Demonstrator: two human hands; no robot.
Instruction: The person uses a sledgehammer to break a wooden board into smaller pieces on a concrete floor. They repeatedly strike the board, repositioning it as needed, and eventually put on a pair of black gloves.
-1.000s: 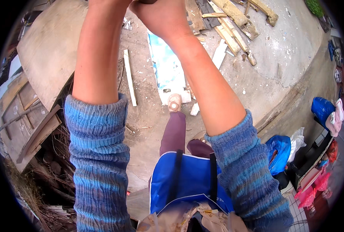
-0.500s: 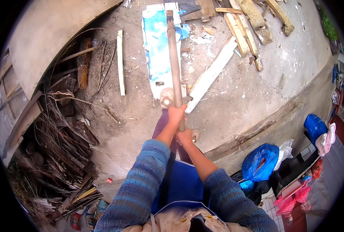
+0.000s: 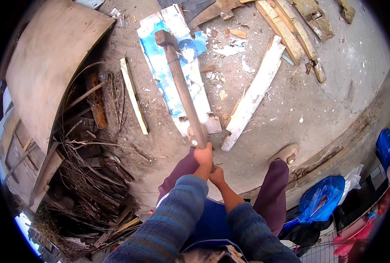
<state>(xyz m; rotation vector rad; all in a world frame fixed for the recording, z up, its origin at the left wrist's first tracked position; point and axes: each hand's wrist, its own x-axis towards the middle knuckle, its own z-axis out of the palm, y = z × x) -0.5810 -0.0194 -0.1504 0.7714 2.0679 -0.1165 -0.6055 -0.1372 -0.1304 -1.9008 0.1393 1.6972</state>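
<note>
Hammer [image 3: 183, 85] slants through upper centre, head over the board [image 3: 195, 79]; left hand [image 3: 203, 154] and right hand [image 3: 217, 176] have fingers curled closed round its handle [image 3: 190, 109]. Slack grip could send it into the shoe [image 3: 191, 139] at the board's lower end.

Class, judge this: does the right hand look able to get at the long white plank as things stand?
Probably not: the right hand grips the sledgehammer handle, and the long white plank lies on the ground farther forward. Nothing seems to cover it, though.
</note>
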